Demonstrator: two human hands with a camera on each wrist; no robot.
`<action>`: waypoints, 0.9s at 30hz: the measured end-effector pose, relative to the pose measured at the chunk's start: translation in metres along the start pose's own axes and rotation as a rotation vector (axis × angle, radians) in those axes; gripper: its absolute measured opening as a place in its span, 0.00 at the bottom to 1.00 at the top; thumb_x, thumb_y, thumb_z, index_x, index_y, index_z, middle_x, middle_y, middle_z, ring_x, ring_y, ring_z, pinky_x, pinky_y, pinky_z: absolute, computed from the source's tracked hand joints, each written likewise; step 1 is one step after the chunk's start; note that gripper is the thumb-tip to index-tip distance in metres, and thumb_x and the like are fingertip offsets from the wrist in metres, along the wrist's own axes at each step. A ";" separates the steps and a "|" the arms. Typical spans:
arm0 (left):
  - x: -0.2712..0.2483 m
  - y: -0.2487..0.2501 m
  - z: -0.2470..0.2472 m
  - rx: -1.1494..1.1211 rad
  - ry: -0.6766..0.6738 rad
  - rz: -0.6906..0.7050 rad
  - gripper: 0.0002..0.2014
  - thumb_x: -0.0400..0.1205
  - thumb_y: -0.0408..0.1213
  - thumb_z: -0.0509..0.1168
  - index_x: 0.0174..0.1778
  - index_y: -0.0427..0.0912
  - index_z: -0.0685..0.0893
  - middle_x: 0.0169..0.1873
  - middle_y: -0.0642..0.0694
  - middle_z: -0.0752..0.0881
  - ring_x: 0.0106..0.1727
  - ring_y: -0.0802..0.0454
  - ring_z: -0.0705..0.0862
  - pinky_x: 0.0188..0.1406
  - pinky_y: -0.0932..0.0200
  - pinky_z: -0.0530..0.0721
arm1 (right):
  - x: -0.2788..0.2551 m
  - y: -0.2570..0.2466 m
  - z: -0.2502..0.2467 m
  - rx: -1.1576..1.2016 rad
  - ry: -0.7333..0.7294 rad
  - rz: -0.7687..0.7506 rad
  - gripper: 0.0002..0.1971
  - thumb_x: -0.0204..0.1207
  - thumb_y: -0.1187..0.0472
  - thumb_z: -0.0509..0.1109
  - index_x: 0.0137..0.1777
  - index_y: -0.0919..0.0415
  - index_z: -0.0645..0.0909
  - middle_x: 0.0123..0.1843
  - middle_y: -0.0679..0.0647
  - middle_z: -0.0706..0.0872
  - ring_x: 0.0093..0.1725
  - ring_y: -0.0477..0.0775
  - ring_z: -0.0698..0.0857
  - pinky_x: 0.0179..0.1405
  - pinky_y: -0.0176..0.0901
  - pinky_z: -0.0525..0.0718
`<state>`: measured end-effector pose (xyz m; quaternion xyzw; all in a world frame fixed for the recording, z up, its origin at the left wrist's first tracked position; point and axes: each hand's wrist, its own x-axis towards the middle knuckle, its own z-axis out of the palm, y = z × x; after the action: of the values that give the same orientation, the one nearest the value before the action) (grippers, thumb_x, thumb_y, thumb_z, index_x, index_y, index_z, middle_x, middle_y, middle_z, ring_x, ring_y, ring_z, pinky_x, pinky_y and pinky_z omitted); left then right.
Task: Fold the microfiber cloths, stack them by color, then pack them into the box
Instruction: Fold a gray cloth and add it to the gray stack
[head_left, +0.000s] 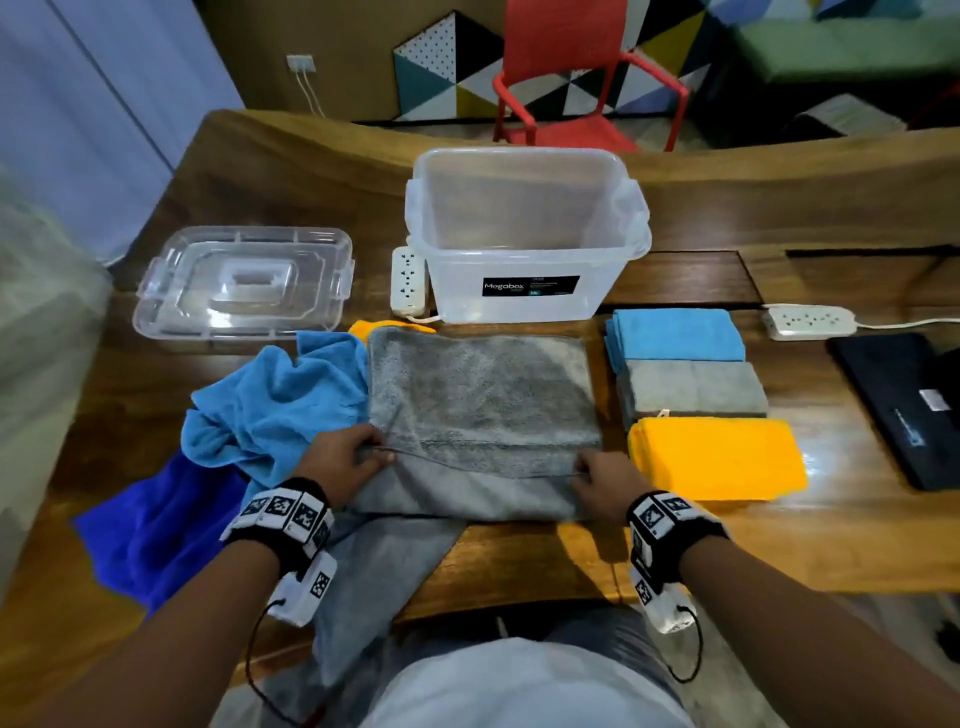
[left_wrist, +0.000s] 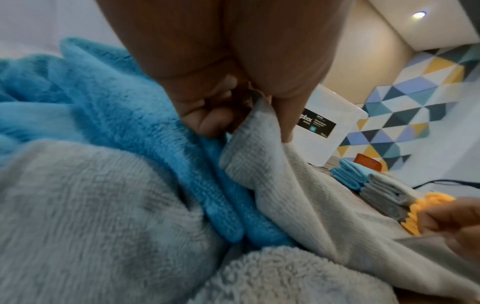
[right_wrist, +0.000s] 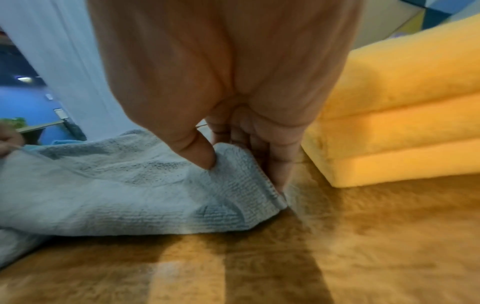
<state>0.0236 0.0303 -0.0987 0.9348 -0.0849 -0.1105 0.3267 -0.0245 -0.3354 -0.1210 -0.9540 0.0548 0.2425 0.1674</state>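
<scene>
Both hands pinch the near hem of a grey cloth lying flat on the wooden table: left hand at its left corner, right hand at its right. Beyond it stands the clear box, nothing visible inside, its lid set apart to the left. Folded blue stack, grey stack and yellow stack line the right; loose blue cloths crowd the left.

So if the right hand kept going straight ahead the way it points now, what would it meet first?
The right hand, pinching the grey cloth, points away from the person across that cloth. Beyond it, the clear box would probably come first, though depth is uncertain.
</scene>
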 end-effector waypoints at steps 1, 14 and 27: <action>0.001 0.002 -0.001 0.006 0.001 0.024 0.06 0.76 0.38 0.76 0.45 0.45 0.87 0.39 0.51 0.86 0.45 0.54 0.82 0.47 0.63 0.77 | 0.001 -0.003 -0.002 0.008 0.030 -0.017 0.04 0.82 0.56 0.66 0.51 0.55 0.78 0.50 0.56 0.86 0.51 0.56 0.85 0.49 0.48 0.83; 0.010 -0.021 0.007 -0.006 -0.148 -0.187 0.04 0.81 0.42 0.70 0.44 0.47 0.84 0.41 0.51 0.88 0.46 0.51 0.84 0.45 0.60 0.75 | 0.022 -0.005 -0.004 0.002 -0.108 0.059 0.09 0.85 0.60 0.58 0.60 0.55 0.77 0.59 0.59 0.87 0.55 0.59 0.85 0.49 0.46 0.80; 0.012 -0.033 -0.002 -0.240 -0.172 -0.244 0.12 0.75 0.24 0.74 0.44 0.47 0.86 0.43 0.45 0.89 0.50 0.47 0.85 0.58 0.49 0.81 | 0.033 -0.005 -0.013 0.161 -0.100 0.157 0.09 0.89 0.57 0.53 0.61 0.61 0.69 0.60 0.66 0.85 0.58 0.65 0.84 0.51 0.50 0.78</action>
<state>0.0391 0.0546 -0.1199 0.8795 0.0151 -0.2381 0.4117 0.0111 -0.3361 -0.1243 -0.9169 0.1403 0.2971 0.2263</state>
